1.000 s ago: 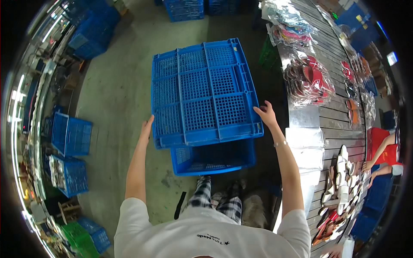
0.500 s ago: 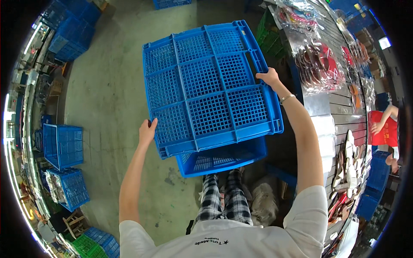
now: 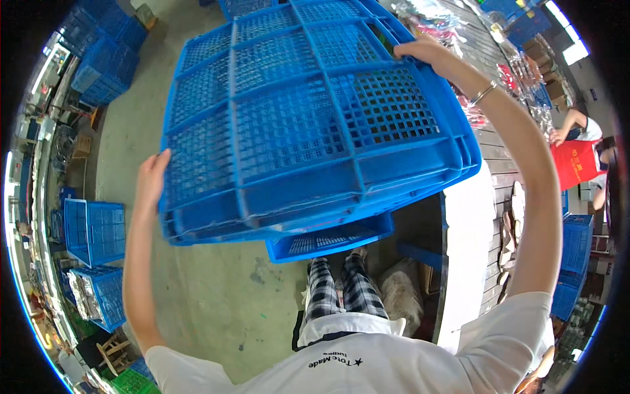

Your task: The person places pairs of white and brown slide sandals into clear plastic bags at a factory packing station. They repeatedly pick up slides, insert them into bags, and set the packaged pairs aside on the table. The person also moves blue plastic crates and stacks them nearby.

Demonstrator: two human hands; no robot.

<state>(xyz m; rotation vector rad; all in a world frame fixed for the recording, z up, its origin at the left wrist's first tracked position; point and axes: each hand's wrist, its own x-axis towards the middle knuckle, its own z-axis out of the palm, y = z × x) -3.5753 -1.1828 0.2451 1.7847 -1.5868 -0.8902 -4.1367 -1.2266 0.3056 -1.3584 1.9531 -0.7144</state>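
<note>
**A:** Head view: where was the crate (image 3: 308,111) sitting relative to the hands?

**B:** Upside down and tilted, right between them. Left hand (image 3: 152,178) clamped the edge at 9 o'clock, right hand (image 3: 423,51) gripped the far corner up around 1. Long axis ran roughly 8 to 2, so the right arm was stretched further out. A second crate (image 3: 328,241) showed underneath at 6, above the floor (image 3: 216,295).

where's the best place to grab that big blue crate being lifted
By its two opposite side rims, one hand from each side, as the left hand and right hand do now. The blue crate is wide, upturned and tilted, so a spread grip steadies it.
</note>
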